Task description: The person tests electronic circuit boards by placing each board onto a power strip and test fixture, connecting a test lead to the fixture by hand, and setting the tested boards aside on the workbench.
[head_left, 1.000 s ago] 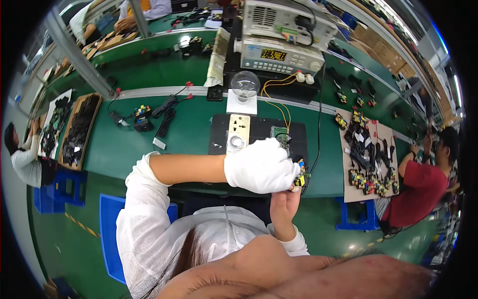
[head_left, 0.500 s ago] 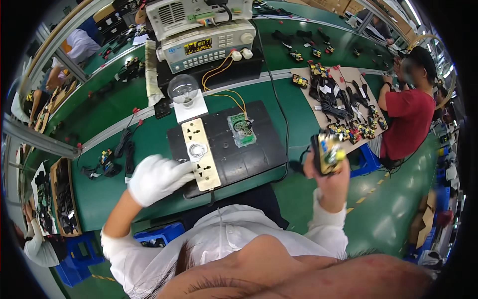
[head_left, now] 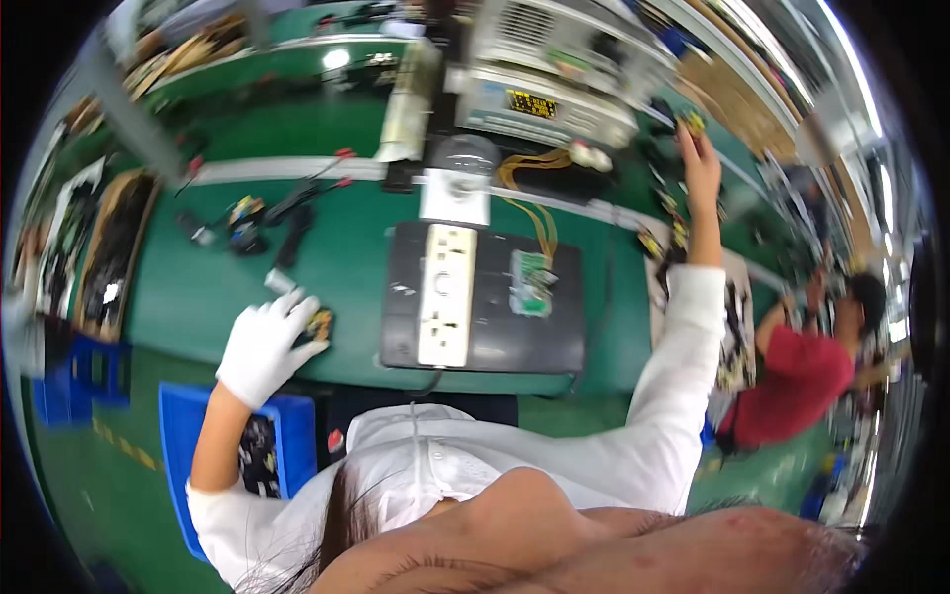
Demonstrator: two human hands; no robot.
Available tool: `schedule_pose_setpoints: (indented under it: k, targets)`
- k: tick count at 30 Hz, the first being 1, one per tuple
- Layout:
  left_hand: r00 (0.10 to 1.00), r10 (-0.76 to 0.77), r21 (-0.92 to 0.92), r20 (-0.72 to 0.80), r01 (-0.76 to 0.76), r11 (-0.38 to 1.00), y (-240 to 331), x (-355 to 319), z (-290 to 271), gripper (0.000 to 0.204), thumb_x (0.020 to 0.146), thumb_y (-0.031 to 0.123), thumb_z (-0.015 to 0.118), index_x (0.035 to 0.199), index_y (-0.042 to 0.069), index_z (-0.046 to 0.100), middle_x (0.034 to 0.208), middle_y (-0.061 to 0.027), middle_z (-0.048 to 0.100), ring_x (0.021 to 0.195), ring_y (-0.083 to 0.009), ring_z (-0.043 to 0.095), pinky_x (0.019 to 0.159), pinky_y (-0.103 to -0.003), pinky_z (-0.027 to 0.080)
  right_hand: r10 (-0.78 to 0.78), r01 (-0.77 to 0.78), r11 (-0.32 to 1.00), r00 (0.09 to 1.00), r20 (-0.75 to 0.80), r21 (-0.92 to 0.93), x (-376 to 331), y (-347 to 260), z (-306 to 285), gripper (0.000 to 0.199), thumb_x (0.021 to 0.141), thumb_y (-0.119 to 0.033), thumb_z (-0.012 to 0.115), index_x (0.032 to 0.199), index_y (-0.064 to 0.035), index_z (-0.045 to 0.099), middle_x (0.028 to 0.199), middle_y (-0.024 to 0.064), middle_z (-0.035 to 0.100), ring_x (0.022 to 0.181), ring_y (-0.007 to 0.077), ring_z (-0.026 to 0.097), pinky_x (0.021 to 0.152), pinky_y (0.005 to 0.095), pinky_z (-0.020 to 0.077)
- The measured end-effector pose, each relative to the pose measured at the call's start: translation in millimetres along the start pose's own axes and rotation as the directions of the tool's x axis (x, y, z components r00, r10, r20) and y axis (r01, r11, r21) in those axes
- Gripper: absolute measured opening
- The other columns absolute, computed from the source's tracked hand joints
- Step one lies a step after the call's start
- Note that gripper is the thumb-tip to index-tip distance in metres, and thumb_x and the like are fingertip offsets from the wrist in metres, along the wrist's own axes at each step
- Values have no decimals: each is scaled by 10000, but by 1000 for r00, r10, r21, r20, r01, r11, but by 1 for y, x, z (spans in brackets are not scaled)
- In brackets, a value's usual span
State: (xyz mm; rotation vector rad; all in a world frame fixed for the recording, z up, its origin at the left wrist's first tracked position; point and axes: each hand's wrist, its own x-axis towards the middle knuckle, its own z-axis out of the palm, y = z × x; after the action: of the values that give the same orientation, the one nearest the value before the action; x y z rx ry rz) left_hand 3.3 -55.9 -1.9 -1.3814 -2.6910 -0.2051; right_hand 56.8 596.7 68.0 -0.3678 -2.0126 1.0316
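Observation:
My left hand [head_left: 265,348], in a white glove, is low over the left part of the green bench. Its thumb and fingers close around a small circuit board [head_left: 318,325] with yellow parts. Bare and stretched out to the far right, my right hand [head_left: 699,163] has its fingertips on another small circuit board [head_left: 693,121]; motion blurs the grip. Between the hands lies a cream socket strip [head_left: 447,297] on a black box [head_left: 515,342]. A green circuit board in clear wrap [head_left: 531,285] rests on that box, with yellow wires running to it.
Behind the box stand a glass bulb [head_left: 465,158] on a white base and a bench instrument [head_left: 544,104] with a lit display. Black-cabled boards [head_left: 247,228] lie at left. A blue bin [head_left: 183,426] sits below the bench edge. Rightward, a person in red [head_left: 797,381] is beside a board-covered sheet.
My left hand has left the socket strip and moved left, to a circuit board. My right arm has stretched forward and right from beside the bench. The whole view has turned.

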Motion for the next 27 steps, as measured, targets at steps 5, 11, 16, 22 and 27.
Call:
schedule_pose_setpoints:
  k: [5,11,16,22,27]
  targets:
    - [991,-108,-9,79,109,994,0,-9,9,538,843,385,720,1275,96,578,1259,-103,620,861,-280,656,765,-393,504,194,-176,965,978,78,-193,-30,129,38,495,986,-342,637,1284,53,619,1210,124,673,1104,181,601,1002,282,419]
    - [991,-106,-10,-84,106,994,8,-16,20,597,848,414,712,1321,89,545,1264,-106,612,864,-268,636,760,-385,491,216,263,439,897,385,-859,-51,181,46,401,982,-266,523,1301,-45,624,1424,188,548,1314,359,513,1110,426,395]
    - [992,-18,-3,-127,18,1000,12,-9,34,600,847,411,710,1326,95,533,1241,-104,622,779,-255,650,705,-373,508,254,193,390,917,307,-901,-68,139,47,437,975,-350,540,1256,-32,646,1427,204,530,1299,393,511,1078,474,427]
    - [982,-88,-138,-169,65,988,6,-14,25,491,815,202,725,1270,99,572,1143,-95,683,681,-260,695,587,-358,548,45,75,838,978,206,-541,-58,56,11,355,970,-271,627,1183,6,684,1236,202,656,1182,319,612,1053,367,433]
    - [815,-569,-961,-104,65,268,18,-9,-17,374,853,-60,638,1206,59,606,1187,-111,690,587,-175,649,509,-252,511,-18,13,999,993,113,49,-117,-63,21,265,1005,-181,611,1175,6,689,1136,56,697,1076,123,619,936,269,474]
